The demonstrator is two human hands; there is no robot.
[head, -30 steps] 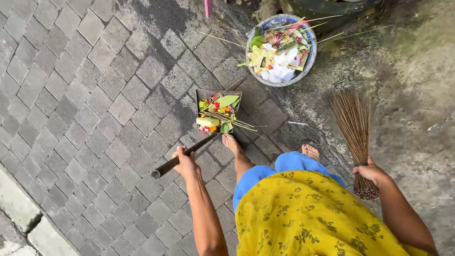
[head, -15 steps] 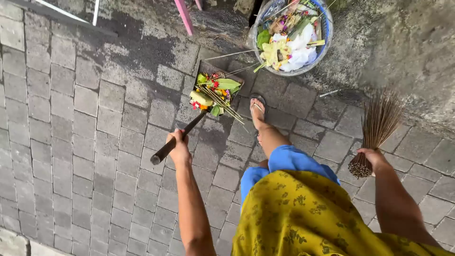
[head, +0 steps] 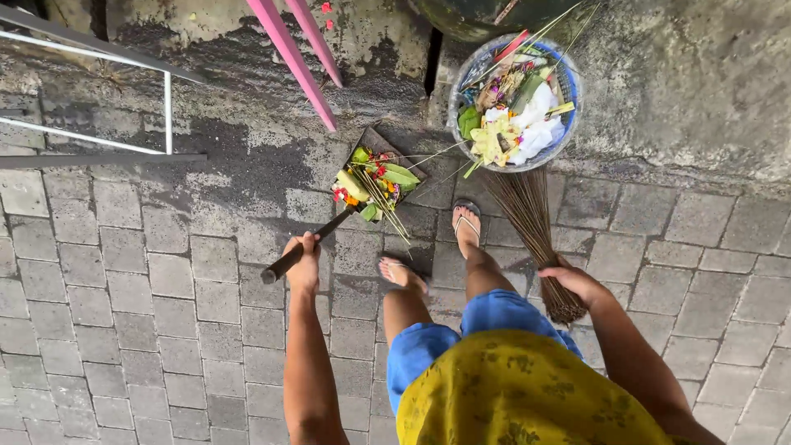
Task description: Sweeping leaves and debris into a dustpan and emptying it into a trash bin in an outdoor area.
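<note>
Paving stones run underfoot, grey and damp toward the far wall. The left hand (head: 306, 262) is closed around the dark handle of a dustpan (head: 381, 169), which rests on the ground just ahead of the feet and is loaded with leaves, petals and thin sticks. The right hand (head: 574, 281) is wrapped around the bound end of a stick broom (head: 525, 213), whose bristles fan out toward the far side and reach the rim of a round basin (head: 568, 78). That basin, farther off and to the right of the dustpan, is heaped with the same flower and leaf scraps. Two pink poles (head: 290, 53) lean at far left.
</note>
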